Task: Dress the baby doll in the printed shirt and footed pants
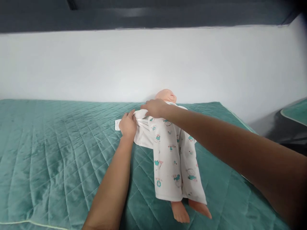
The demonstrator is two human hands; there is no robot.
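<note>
A baby doll point(166, 95) lies on the green quilted cover, its head beside the wall and its bare feet point(180, 212) towards me. It has on white trousers point(169, 163) printed with small animal figures. A white baby shirt point(145, 135) spreads out from its side, and the sleeve cuff point(117, 125) pokes out left of my left hand point(129, 124). That hand is closed, with its fingers wrapped on the sleeve. My right hand point(155, 108) reaches across the doll's chest, its fingers closed on the shirt near the shoulder. The doll's arm is hidden.
The green quilted cover point(72, 153) reaches back to a white wall point(96, 64). A dark beam point(144, 16) runs across the top. At the right edge, past the bed's side, stands another green-topped surface point(296, 111).
</note>
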